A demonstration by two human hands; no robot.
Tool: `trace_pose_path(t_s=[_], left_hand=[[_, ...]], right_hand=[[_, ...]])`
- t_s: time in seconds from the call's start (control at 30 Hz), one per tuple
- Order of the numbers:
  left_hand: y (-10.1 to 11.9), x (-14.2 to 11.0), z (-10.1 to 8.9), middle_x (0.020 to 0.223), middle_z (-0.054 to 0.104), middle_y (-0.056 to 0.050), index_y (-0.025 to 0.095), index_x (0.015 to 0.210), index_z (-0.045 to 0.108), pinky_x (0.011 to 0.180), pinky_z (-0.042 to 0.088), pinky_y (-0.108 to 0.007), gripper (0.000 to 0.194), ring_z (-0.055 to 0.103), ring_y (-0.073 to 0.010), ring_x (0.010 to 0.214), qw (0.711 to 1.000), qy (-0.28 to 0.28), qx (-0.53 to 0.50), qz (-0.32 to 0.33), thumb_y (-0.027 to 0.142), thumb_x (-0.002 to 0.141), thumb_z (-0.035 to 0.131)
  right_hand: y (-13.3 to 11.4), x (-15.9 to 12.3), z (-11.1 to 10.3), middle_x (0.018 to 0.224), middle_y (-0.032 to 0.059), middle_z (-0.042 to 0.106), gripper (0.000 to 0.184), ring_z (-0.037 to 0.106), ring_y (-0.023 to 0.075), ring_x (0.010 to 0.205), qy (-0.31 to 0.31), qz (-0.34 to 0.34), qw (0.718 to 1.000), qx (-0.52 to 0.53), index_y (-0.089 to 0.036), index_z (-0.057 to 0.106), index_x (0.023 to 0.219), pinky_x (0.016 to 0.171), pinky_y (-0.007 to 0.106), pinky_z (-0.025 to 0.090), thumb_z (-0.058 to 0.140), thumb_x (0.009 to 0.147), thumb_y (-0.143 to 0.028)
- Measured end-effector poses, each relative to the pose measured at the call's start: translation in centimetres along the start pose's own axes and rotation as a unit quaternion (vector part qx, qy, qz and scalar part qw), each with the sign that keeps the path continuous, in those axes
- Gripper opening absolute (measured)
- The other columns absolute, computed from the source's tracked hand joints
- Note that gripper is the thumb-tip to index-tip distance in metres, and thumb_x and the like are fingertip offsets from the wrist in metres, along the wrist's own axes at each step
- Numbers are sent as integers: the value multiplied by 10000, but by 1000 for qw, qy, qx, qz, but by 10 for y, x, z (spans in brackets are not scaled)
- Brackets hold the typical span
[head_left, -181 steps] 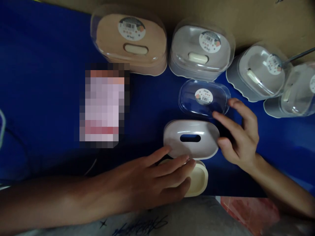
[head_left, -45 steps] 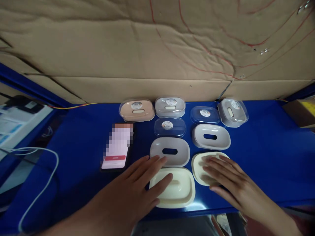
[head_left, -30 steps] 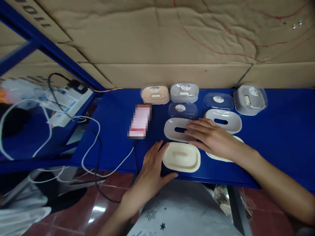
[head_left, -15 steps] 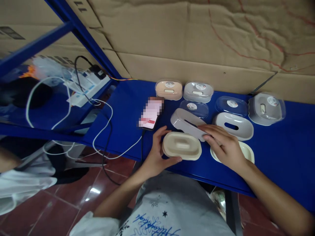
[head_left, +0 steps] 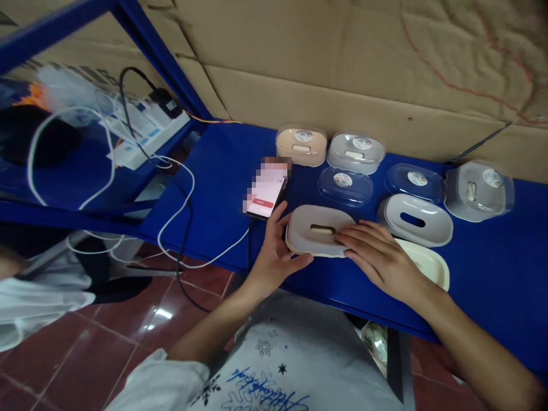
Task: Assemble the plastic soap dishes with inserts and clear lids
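At the blue table's (head_left: pixel 205 197) front edge, left hand (head_left: pixel 270 257), half-open, is gripping the gray box (head_left: pixel 319 231); right hand (head_left: pixel 379 254), loosely curled, is touching its opposite end.

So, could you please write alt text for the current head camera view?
A left hand braces a cream base while a right hand holds a slotted grey cover over it on a blue table. Nearby are a phone, two clear lids, three clear-lidded containers, another slotted cover and a cream tray.
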State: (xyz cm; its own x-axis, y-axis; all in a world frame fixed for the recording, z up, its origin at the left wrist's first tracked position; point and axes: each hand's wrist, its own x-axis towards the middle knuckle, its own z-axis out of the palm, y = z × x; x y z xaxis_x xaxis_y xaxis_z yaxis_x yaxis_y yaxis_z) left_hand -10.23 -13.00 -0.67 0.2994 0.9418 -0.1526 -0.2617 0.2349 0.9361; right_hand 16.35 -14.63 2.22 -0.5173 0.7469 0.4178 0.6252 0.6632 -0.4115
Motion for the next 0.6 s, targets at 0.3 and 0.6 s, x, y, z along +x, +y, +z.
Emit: trace_pose_path(t_s=[0.3, 0.6], left_hand=[[-3, -7, 13, 1534, 631, -125, 294, 1660, 393, 1319, 387, -565, 956, 535, -338, 1522, 984, 25, -173, -45, 456, 861, 892], [-9, -10, 16, 1338, 770, -98, 251, 1547, 576, 1218, 514, -506, 738, 662, -340, 1391, 966, 46, -231, -110, 444, 895, 863]], right_hand=[[1, 0, 5, 1501, 77, 713, 544, 656, 269, 1423, -54, -12, 998, -12, -297, 550, 1601, 1187, 519, 563, 572, 1081, -136], [9, 8, -1, 1666, 114, 558, 555, 520, 316, 1557, -66, 22, 996, -58, -280, 471, 1644, 1288, 591, 427, 584, 1104, -339]])
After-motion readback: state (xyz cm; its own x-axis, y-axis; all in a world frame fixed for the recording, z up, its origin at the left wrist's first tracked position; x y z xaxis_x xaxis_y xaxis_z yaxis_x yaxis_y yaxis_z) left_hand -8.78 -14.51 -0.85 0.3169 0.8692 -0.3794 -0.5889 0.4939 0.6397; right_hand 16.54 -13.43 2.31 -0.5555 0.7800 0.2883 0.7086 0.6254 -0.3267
